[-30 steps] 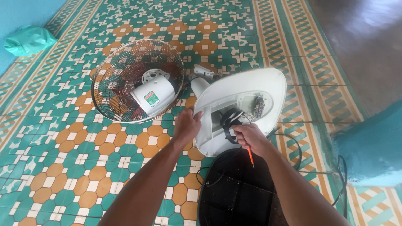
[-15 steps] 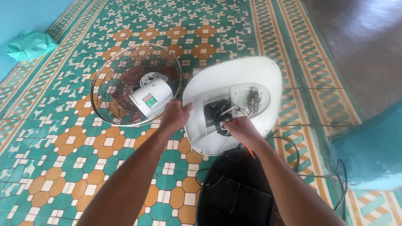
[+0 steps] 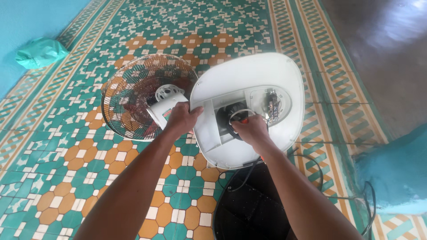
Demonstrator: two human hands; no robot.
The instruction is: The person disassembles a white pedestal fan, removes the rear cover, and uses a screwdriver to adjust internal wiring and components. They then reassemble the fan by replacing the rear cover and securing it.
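A white fan base (image 3: 249,73) is tipped up with its open underside toward me, showing wiring and a small circuit part (image 3: 272,104). My left hand (image 3: 181,119) grips the base's left edge. My right hand (image 3: 250,130) is closed inside the base's dark cavity, holding an orange-handled screwdriver (image 3: 243,120) of which only a bit shows. Behind my left hand lie the fan's wire grille (image 3: 133,95) and white motor housing (image 3: 167,106), on the floor.
The floor is patterned tile (image 3: 111,178) in green, orange and white. A black round part (image 3: 249,209) lies under my right forearm, with a black cable (image 3: 320,169) looping right. A green plastic bag (image 3: 41,52) sits far left by a turquoise wall.
The base has been tilted further up toward me. My left hand shifted onto its left edge, and my right hand moved deeper into the cavity with the screwdriver.
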